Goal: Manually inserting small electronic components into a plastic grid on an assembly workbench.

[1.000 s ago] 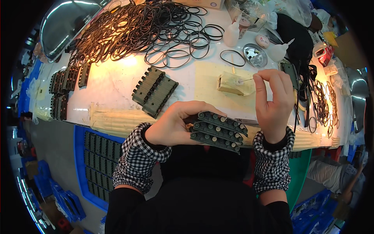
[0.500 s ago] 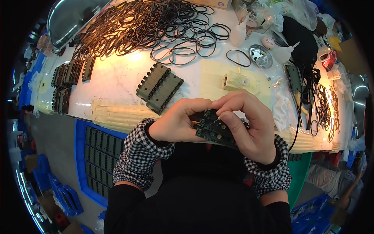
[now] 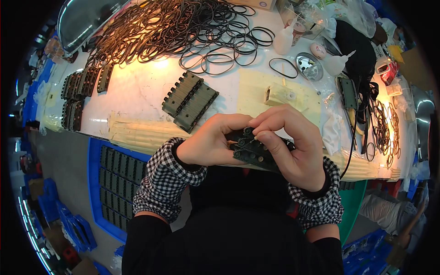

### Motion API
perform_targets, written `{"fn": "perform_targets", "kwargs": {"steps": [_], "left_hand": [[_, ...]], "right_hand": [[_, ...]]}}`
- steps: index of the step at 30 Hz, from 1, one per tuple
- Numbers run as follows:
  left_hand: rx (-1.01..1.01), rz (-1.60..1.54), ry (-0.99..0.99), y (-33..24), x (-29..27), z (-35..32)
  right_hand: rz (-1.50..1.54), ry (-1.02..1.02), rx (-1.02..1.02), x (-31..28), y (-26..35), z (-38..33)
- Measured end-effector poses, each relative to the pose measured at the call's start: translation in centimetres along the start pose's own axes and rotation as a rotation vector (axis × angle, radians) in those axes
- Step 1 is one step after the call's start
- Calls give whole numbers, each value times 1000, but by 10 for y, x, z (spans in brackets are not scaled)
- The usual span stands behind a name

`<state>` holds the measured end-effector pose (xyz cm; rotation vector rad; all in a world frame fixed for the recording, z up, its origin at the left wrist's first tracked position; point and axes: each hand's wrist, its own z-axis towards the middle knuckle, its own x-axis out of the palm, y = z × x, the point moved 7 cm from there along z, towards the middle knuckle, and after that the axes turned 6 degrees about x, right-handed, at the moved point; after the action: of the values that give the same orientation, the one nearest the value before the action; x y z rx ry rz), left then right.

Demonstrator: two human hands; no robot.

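My left hand (image 3: 207,143) is wrapped round the left end of a dark green plastic part (image 3: 247,156), held above the table's near edge. The part has toothed edges and small round metal-coloured studs. Over its top, the thumb and forefinger of my right hand (image 3: 298,149) are pinched together; what sits between the tips is too small to make out. The right fingers and palm hide the part's right end. Beyond my hands, several similar green parts (image 3: 189,101) lie side by side on the table.
A large heap of dark rubber bands (image 3: 174,34) covers the table's back. More green parts (image 3: 82,85) stand at left, and a blue tray (image 3: 94,188) of them sits below. A pale block (image 3: 279,95), squeeze bottles (image 3: 284,40) and a metal dish (image 3: 308,66) lie at right.
The view has shifted very slightly. Both hands keep their hold, and the green part has tilted a little between them.
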<state>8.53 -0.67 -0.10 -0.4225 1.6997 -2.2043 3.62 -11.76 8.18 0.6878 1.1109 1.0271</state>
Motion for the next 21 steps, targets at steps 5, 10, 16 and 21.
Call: {"fn": "perform_targets", "kwargs": {"steps": [5, 10, 16, 21], "left_hand": [[30, -52, -11, -13, 3, 4], [7, 5, -5, -11, 3, 6], [-15, -52, -78, -12, 1, 6], [37, 3, -142, -11, -6, 4]], "right_hand": [[144, -156, 64, -19, -10, -2], [-487, -487, -88, -65, -13, -3], [-784, -368, -76, -58, -28, 3], [-774, -330, -107, -59, -17, 0]]}}
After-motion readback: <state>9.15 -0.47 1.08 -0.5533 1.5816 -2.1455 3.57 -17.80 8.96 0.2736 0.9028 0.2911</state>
